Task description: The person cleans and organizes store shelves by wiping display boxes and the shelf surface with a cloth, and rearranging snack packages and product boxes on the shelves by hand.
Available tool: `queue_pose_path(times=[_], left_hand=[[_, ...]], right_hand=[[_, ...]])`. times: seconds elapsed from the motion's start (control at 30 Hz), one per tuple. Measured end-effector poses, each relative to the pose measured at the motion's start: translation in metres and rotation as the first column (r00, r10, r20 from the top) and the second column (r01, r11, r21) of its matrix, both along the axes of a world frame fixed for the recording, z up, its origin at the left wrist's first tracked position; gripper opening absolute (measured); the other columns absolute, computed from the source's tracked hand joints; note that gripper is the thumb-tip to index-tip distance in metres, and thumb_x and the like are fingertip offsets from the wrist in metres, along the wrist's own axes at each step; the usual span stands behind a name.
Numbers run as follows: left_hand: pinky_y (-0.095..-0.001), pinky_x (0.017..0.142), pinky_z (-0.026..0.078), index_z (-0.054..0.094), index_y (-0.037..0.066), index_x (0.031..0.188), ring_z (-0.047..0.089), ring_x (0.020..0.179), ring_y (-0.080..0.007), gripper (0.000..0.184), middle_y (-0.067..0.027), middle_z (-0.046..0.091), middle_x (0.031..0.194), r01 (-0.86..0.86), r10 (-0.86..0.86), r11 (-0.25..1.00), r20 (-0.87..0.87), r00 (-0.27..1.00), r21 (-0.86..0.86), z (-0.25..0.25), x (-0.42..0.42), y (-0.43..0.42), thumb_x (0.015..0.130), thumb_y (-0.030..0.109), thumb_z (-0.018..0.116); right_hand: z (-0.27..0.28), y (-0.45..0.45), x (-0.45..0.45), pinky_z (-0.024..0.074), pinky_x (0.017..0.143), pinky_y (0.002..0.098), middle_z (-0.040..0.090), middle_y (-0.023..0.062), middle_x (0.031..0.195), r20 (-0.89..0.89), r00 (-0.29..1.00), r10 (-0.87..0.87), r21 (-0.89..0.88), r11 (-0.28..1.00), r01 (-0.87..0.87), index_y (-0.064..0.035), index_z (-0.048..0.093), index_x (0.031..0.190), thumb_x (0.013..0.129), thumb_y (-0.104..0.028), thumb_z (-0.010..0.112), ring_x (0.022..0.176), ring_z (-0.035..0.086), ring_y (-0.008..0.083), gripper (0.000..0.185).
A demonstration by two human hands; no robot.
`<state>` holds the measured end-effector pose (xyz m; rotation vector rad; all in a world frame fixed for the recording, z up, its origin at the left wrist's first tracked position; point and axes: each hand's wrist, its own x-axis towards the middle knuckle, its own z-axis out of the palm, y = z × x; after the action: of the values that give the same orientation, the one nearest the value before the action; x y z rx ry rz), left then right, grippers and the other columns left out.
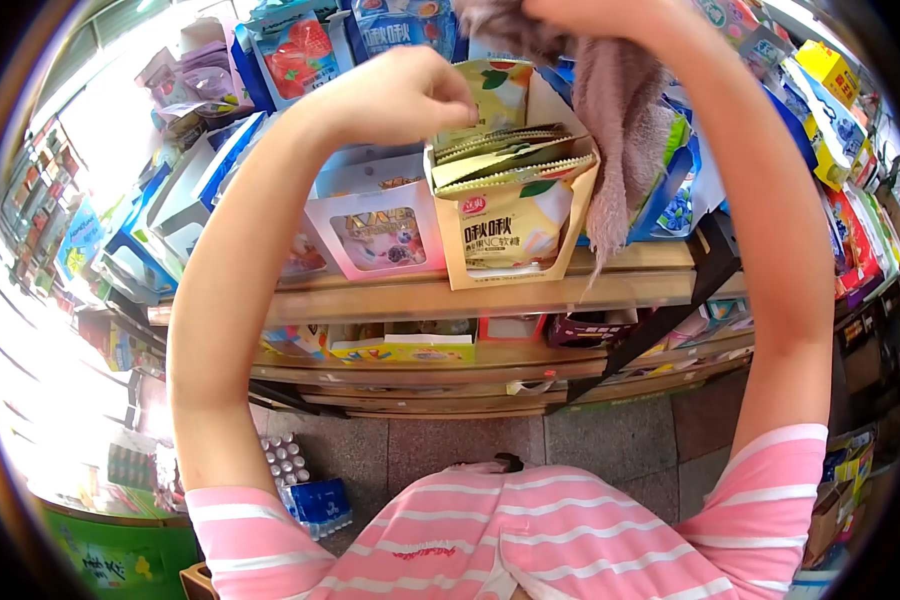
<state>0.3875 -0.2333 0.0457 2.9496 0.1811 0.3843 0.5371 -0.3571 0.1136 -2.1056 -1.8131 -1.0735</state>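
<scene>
My left hand (405, 95) is curled closed at the upper left edge of a pale yellow display box (510, 235) of candy packets. Its fingertips are partly hidden, so whatever they may pinch cannot be made out. Several yellow packets (515, 160) stand upright inside that box. At the top edge of the view, my right hand (590, 12) grips a brownish-pink cloth (620, 130), whose end hangs down along the box's right side. A pink-and-white display box (375, 235) with a clear window stands to the left of the yellow one.
Both boxes stand on a wooden shelf (470, 298), among blue snack boxes (295, 50) and blueberry-printed packs (675, 205). Lower shelves (420, 375) hold more boxes. A blue-wrapped pack (315, 505) and a group of cans (285, 460) stand on the tiled floor at the left.
</scene>
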Motion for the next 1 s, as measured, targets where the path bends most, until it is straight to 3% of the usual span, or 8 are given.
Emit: queue_pose_path(times=[0.1,0.17,0.2,0.3,0.53,0.7,0.9,1.0], left_hand=[[-0.0304,0.077,0.046,0.061,-0.004,0.102,0.062,0.086,-0.0183,0.042,-0.0147,0.065,0.095,0.112,-0.086,0.943,0.094,0.992,-0.314,0.007,-0.013,-0.028,0.080,0.031,0.064],[-0.0303,0.076,0.046,0.057,-0.003,0.107,0.062,0.086,-0.0179,0.051,-0.0166,0.064,0.096,0.194,-0.199,0.980,0.165,0.966,0.044,-0.004,-0.031,-0.051,0.075,0.036,0.067],[-0.0322,0.074,0.047,0.056,-0.004,0.104,0.062,0.086,-0.0219,0.056,-0.0171,0.064,0.092,0.097,-0.099,0.989,0.012,0.995,0.113,0.004,-0.039,-0.073,0.071,0.041,0.070],[-0.0364,0.070,0.049,0.057,-0.002,0.100,0.062,0.082,-0.0295,0.039,-0.0176,0.063,0.089,0.031,-0.092,0.973,0.261,0.961,0.229,-0.020,-0.022,-0.046,0.078,0.030,0.065],[-0.0381,0.074,0.050,0.062,0.000,0.093,0.062,0.083,-0.0323,0.027,-0.0197,0.063,0.090,-0.335,0.343,0.874,0.039,0.938,0.352,-0.005,0.032,-0.051,0.070,0.014,0.062],[-0.0389,0.080,0.048,0.064,0.006,0.099,0.061,0.089,-0.0318,0.031,-0.0166,0.064,0.092,-0.376,0.401,0.826,0.031,0.915,0.420,-0.005,0.031,-0.060,0.069,0.014,0.065],[-0.0371,0.080,0.044,0.051,0.003,0.111,0.057,0.092,-0.0324,0.051,-0.0175,0.057,0.106,-0.213,-0.204,0.863,0.702,0.682,0.458,-0.063,-0.050,-0.089,0.073,0.032,0.069],[-0.0384,0.068,0.048,0.051,0.001,0.100,0.060,0.083,-0.0308,0.042,-0.0177,0.061,0.088,-0.309,0.119,0.946,0.778,0.617,0.101,-0.100,-0.066,-0.101,0.074,0.032,0.065]], right_hand=[[0.005,-0.062,-0.009,0.0483,0.068,0.0351,0.063,0.0192,0.077,-0.166,0.986,-0.018,0.260,0.964,0.061,0.0032,0.062,0.081,0.067,-0.016,0.058,0.076,0.062,0.0301,0.024],[-0.004,-0.096,-0.021,0.0465,0.074,0.0299,0.063,0.0128,0.088,-0.470,0.820,0.326,0.402,0.906,-0.130,0.0030,0.057,0.100,0.074,-0.008,0.055,0.085,0.060,0.0201,0.028],[-0.014,-0.099,-0.009,0.0459,0.077,0.0281,0.061,0.0104,0.093,-0.461,0.719,0.520,0.533,0.810,-0.244,0.0022,0.053,0.108,0.078,-0.004,0.052,0.089,0.058,0.0175,0.031],[-0.052,-0.106,0.012,0.0451,0.081,0.0258,0.058,0.0083,0.102,-0.385,0.536,0.751,0.740,0.599,-0.307,0.0012,0.047,0.118,0.083,0.000,0.048,0.095,0.055,0.0156,0.034],[-0.101,-0.152,0.040,0.0373,0.094,0.0272,0.052,0.0076,0.121,-0.445,0.513,0.734,0.726,0.631,-0.274,-0.0007,0.044,0.128,0.085,-0.002,0.052,0.109,0.050,0.0139,0.043],[-0.131,-0.149,0.019,0.0379,0.093,0.0270,0.054,0.0069,0.118,-0.406,0.386,0.828,0.800,0.526,-0.288,0.0008,0.046,0.124,0.084,0.001,0.054,0.106,0.051,0.0135,0.042],[-0.179,-0.146,0.000,0.0397,0.088,0.0261,0.058,0.0040,0.106,-0.420,0.321,0.849,0.879,0.469,-0.089,0.0000,0.050,0.117,0.079,0.004,0.052,0.098,0.052,0.0114,0.037],[-0.202,-0.131,-0.012,0.0398,0.087,0.0261,0.057,0.0043,0.102,-0.453,0.319,0.833,0.874,0.486,-0.028,-0.0010,0.051,0.111,0.080,0.005,0.050,0.097,0.052,0.0114,0.031]])
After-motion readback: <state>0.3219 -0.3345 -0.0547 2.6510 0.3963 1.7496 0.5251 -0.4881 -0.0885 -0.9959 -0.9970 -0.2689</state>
